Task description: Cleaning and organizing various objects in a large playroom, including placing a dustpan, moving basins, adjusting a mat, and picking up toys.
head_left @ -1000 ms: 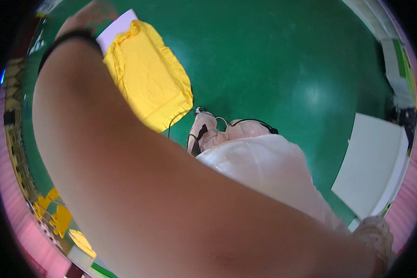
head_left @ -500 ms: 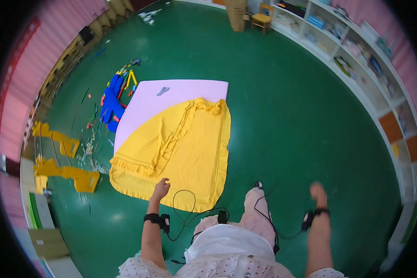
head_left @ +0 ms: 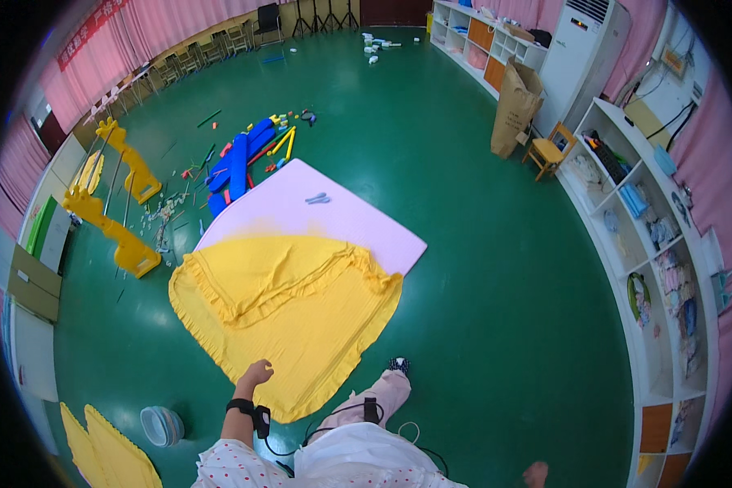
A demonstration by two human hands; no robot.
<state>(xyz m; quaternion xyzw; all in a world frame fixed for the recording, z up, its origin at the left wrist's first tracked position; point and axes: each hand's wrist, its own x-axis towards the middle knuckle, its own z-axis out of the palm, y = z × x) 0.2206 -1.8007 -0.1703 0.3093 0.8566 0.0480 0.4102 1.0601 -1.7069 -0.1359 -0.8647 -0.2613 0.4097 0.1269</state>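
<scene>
Clearly, the left grip (head_left: 256, 374) is the nearer one: it hangs over the near left edge of the yellow ruffled cloth (head_left: 325, 325), most of which lies ahead of it, toward the mat and off to the right. The grip looks released, its fingers loosely bent and nothing visible in it; I see no contact with the cloth. The right grip (head_left: 535, 474) is well apart, over the green floor (head_left: 496, 342) at the lower edge, too blurred to tell whether it is clenched or loose.

The cloth covers the near part of a lilac mat (head_left: 366, 215), with a flap folded over on its far left. That fold makes its long axis hard to judge, but its right edge slants from a near corner by the legs away to the right.
</scene>
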